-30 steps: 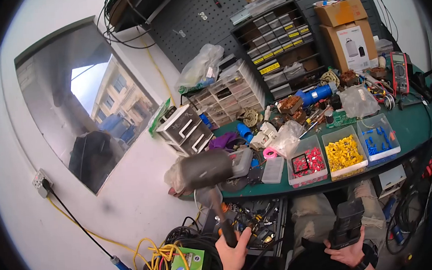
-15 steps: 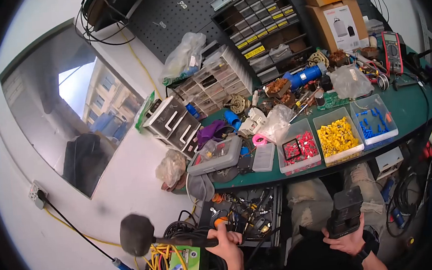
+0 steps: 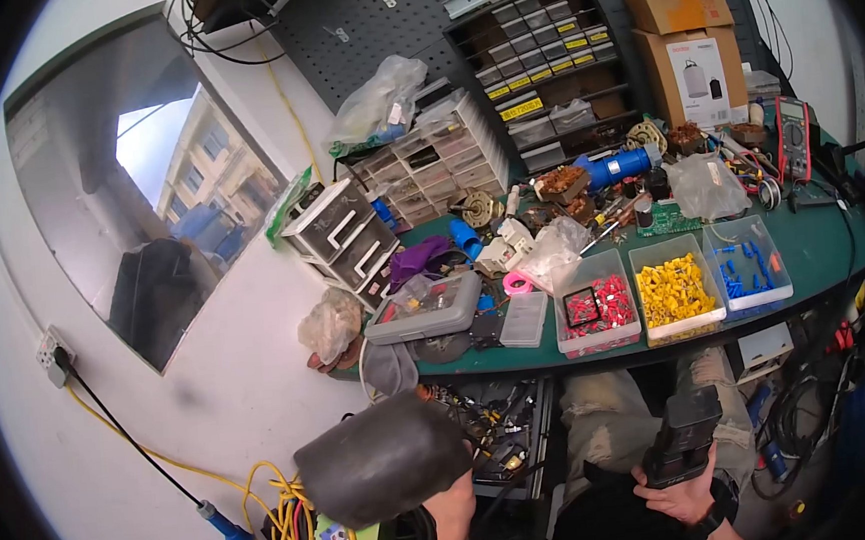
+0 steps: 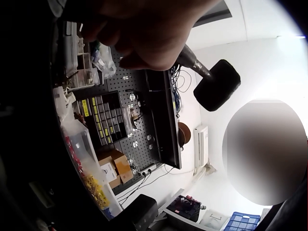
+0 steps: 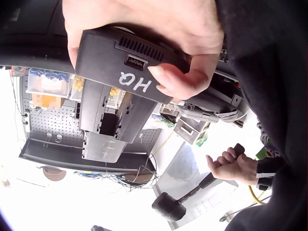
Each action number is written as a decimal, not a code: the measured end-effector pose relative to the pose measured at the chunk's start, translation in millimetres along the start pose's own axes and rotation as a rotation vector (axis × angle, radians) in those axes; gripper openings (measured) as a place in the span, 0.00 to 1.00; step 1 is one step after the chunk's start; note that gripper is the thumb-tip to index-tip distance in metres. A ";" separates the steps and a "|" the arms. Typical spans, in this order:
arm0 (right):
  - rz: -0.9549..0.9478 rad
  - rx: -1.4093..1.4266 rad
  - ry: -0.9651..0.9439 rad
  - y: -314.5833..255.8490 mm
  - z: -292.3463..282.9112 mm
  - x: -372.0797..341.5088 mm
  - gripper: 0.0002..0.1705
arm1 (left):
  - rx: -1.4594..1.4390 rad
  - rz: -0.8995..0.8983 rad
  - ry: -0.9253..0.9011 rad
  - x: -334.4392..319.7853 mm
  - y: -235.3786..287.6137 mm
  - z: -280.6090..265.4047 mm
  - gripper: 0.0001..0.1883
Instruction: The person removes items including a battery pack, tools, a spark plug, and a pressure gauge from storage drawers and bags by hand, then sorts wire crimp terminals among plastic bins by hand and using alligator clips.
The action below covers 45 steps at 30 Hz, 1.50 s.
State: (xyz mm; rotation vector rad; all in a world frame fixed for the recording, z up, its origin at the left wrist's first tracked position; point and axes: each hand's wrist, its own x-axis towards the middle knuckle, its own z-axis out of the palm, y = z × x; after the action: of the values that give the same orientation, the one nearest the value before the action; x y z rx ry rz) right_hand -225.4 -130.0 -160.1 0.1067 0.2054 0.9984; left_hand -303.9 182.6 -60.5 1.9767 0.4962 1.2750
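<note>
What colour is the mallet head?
The mallet head is very dark grey, near black; it shows best in the head view.

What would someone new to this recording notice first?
Probably the big black mallet, gripped in the left hand and looming low, left of centre, in the head view. Next, the black device marked HQ, held in the right hand at lower right. Then three clear bins of small coloured pieces along the green bench's front edge.
</note>
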 end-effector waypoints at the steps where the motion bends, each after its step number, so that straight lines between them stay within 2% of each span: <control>1: -0.007 0.006 0.006 -0.3 0.2 -0.4 0.60 | -0.078 -0.072 0.038 -3.7 -19.2 -2.4 0.22; 3: 0.039 0.018 -0.074 -1.3 1.3 1.4 0.60 | -0.325 -0.292 -0.024 3.7 47.6 -2.0 0.23; 4: 0.037 0.025 -0.075 -1.0 -0.8 1.7 0.60 | -0.321 -0.291 -0.030 4.4 46.4 -2.1 0.23; 6: 0.035 -0.020 -0.090 -1.8 -3.7 3.0 0.60 | -0.586 -0.257 0.041 7.7 39.9 -3.3 0.21; 10: 0.034 -0.103 -0.101 -3.4 -7.1 4.9 0.60 | -0.671 -0.200 0.093 14.3 31.0 -0.9 0.22; 13: 0.043 -0.128 -0.094 -3.5 -4.7 3.5 0.60 | -0.738 -0.309 0.068 13.7 36.8 -3.5 0.22; 15: 0.035 -0.110 -0.072 -2.1 -1.0 3.8 0.60 | -0.804 -0.477 0.001 11.7 39.6 -1.0 0.22; 17: 0.019 -0.092 -0.048 0.0 0.2 2.5 0.60 | -0.808 -0.498 -0.028 5.8 40.0 6.6 0.22; 19: 0.000 -0.064 -0.019 0.5 -0.8 0.9 0.60 | -1.002 -0.648 -0.055 -1.2 54.4 13.5 0.21; 21: 0.008 -0.059 -0.006 0.0 -2.0 0.2 0.60 | -0.974 -0.681 -0.055 -8.3 57.1 20.3 0.20; 23: 0.026 -0.058 -0.034 -1.4 -1.6 2.0 0.60 | -1.068 -0.714 0.067 -12.6 47.9 25.9 0.20; 28: 0.043 -0.086 -0.067 -0.6 -3.0 1.3 0.60 | -1.036 -0.690 0.052 -10.9 47.4 23.9 0.19; 30: 0.005 0.005 -0.011 3.5 4.5 0.2 0.58 | -1.070 -0.698 0.044 -9.5 54.7 22.2 0.21; 34: 0.021 -0.055 -0.017 -0.9 -1.1 0.4 0.57 | -1.135 -0.707 0.077 -10.3 57.4 25.0 0.25; 37: 0.012 -0.005 -0.022 1.8 3.3 -1.0 0.57 | -1.145 -0.765 0.117 -10.7 59.0 27.8 0.27; 45: 0.017 -0.012 -0.015 -1.1 -6.2 0.3 0.59 | -1.105 -0.967 0.041 -11.2 57.3 31.8 0.27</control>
State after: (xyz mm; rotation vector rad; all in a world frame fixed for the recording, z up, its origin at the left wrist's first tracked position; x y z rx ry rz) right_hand -225.7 -130.4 -166.4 0.1052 0.1857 1.0152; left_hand -283.9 125.6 -32.9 0.6135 0.4996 0.6684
